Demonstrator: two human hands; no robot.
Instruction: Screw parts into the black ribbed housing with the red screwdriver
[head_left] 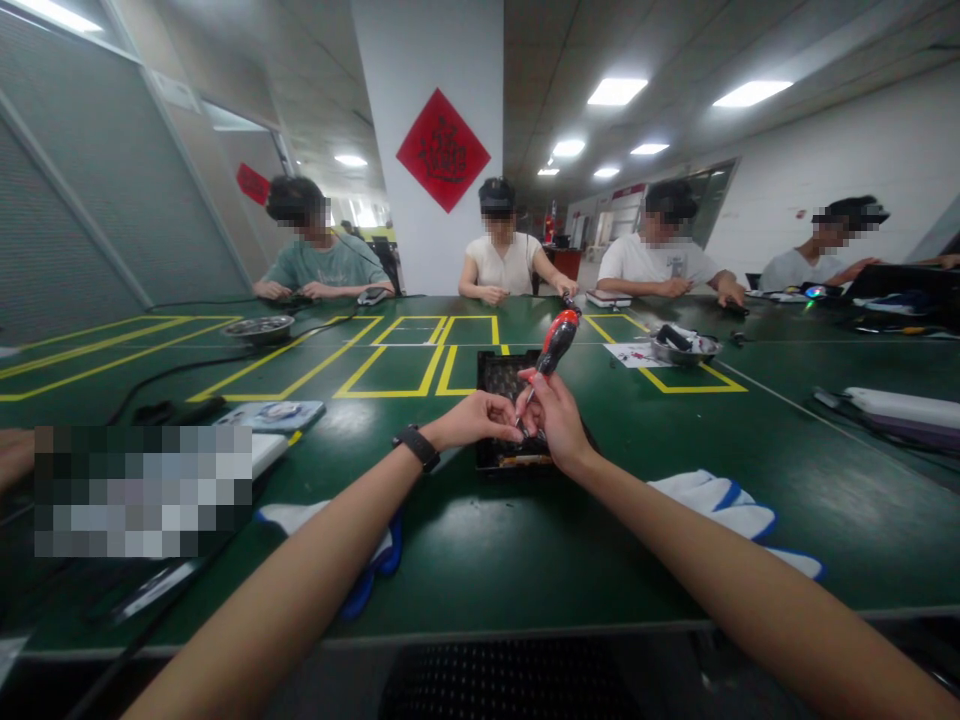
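A black open case (491, 465) lies on the green table in front of me, with small parts inside that are too small to tell. My right hand (553, 415) is closed on a red and black screwdriver (559, 340), its handle leaning up and away and its shaft pointing down into the case. My left hand (487, 415), with a black watch on the wrist, reaches over the case's left side. Its fingers are pinched beside the screwdriver's tip, and what they hold, if anything, is hidden.
White and blue gloves lie by both forearms, one on the left (300, 515) and more on the right (712, 500). Metal bowls (259, 328) (686, 345) stand farther back. Several people sit across the table (420, 490).
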